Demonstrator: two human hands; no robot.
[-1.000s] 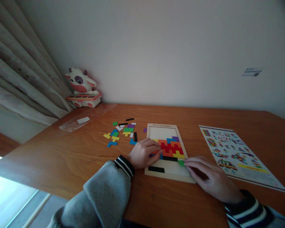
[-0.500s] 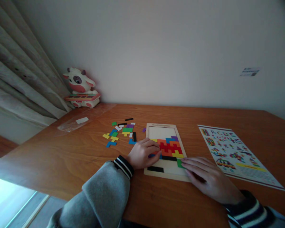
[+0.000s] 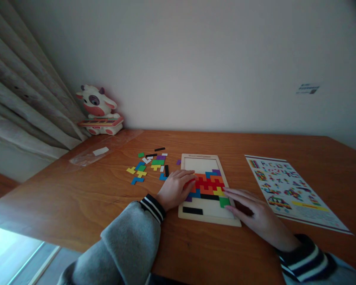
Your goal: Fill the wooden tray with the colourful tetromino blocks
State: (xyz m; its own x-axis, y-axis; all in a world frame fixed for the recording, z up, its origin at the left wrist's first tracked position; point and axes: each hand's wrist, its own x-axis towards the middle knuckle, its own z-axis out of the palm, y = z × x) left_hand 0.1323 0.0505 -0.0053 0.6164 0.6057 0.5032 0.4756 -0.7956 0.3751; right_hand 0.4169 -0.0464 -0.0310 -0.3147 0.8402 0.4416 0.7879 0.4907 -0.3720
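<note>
A pale wooden puzzle tray (image 3: 216, 222) lies on the table, partly filled with coloured tetromino-shaped pieces. My left hand (image 3: 175, 189) rests over the tray's left edge, its fingers lightly bent on the pieces and the thumb apart; nothing shows in its grasp. At the right edge, my right hand (image 3: 252, 206) has thumb and fingers spread. Its thumb is beside a green square piece (image 3: 224, 202), and its fingertips reach the yellow piece (image 3: 218, 191) above. Red pieces (image 3: 209, 183) fill the middle. A black bar (image 3: 192, 211) lies at the lower left inside the tray.
Loose puzzle pieces (image 3: 158, 162) in several colours are scattered left of the tray. A printed pattern sheet (image 3: 287, 186) lies to the right. At the back left stand a toy cow with a keyboard (image 3: 99, 111) and a clear plastic bag (image 3: 86, 158) before it.
My right hand's thumb and fingers have spread apart, so the green square in the tray shows more fully. My left hand has pulled back slightly, uncovering blue and purple pieces.
</note>
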